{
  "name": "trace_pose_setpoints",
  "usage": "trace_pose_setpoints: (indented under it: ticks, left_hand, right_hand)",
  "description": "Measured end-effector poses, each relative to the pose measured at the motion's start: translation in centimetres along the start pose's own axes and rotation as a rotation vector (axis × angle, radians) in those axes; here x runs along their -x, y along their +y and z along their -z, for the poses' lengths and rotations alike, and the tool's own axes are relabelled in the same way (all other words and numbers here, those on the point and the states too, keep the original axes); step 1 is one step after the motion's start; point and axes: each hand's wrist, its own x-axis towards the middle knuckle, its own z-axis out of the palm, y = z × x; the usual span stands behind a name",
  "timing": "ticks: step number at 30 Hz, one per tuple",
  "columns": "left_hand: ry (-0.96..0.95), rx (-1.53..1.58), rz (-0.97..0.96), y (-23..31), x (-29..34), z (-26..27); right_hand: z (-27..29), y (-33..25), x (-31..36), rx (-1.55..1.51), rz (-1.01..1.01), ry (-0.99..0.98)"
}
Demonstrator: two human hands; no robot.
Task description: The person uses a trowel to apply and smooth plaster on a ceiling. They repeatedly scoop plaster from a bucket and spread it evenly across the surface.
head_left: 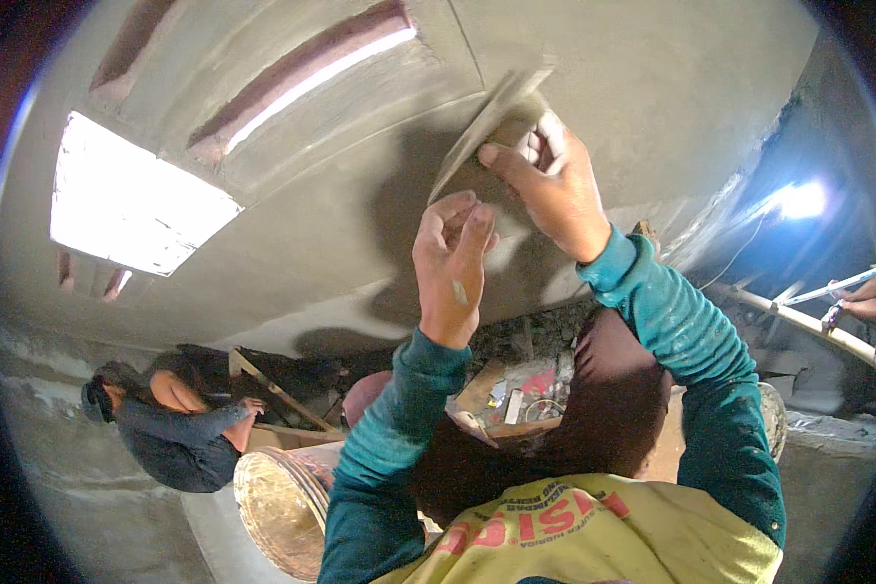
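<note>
At far left I see a crouching person in dark clothes (170,428) beside a round metal pan (280,501); my left hand (453,268) hangs loosely curled, holding nothing, just below the flat grey plastering trowel (487,131), which my right hand (550,185) grips against the grey plastered wall (652,88)

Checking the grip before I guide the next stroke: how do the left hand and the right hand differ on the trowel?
The right hand grips the trowel at its handle, fingers curled around it; the left hand sits lower, its fingers pressing near the blade's lower edge. The right hand reaches higher up the grey plastered wall than the left hand. Both wear teal sleeves.
</note>
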Motion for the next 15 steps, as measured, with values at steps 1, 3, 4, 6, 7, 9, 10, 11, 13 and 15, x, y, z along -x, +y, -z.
trace_pose_setpoints:
  ticks: [1, 3, 4, 6, 7, 9, 10, 11, 13, 15]
  left_hand:
    - [0.066, -0.047, 0.006, -0.1, 0.6, 0.0]
    - [0.066, 0.085, -0.068, 0.0, 1.4, -1.0]
    - [0.089, 0.127, -0.135, 0.1, 1.5, -2.0]
    - [0.129, 0.192, -0.205, 0.1, 1.5, -3.0]
    - [0.143, 0.215, -0.207, -0.1, 1.4, -3.2]
    - [0.170, 0.037, -0.322, -0.2, 1.1, -3.7]
    - [0.183, -0.171, -0.436, -0.2, 1.0, -3.9]
    - [0.174, -0.209, -0.439, -0.2, 1.0, -3.6]
    - [0.135, -0.101, -0.335, -0.7, -0.1, -2.6]
    - [0.066, 0.176, -0.217, 0.0, -1.4, -2.1]
  right_hand:
    - [0.1, -0.6, -0.3, 0.339, 0.071, 0.029]
    - [-1.4, 0.8, 0.0, 0.300, 0.262, 0.096]
    - [-1.6, 0.9, 0.1, 0.378, 0.332, 0.099]
    - [-1.4, 0.3, 0.3, 0.477, 0.383, 0.055]
    - [-1.0, -0.2, 0.7, 0.502, 0.409, 0.032]
    - [-0.2, -0.7, 1.0, 0.566, 0.460, -0.013]
    - [-0.1, -0.4, 0.9, 0.580, 0.515, 0.011]
    - [-0.3, -0.2, 1.1, 0.586, 0.568, 0.036]
    - [-0.5, 0.0, 1.5, 0.606, 0.620, 0.049]
    - [-0.6, -0.4, 2.0, 0.629, 0.620, 0.029]
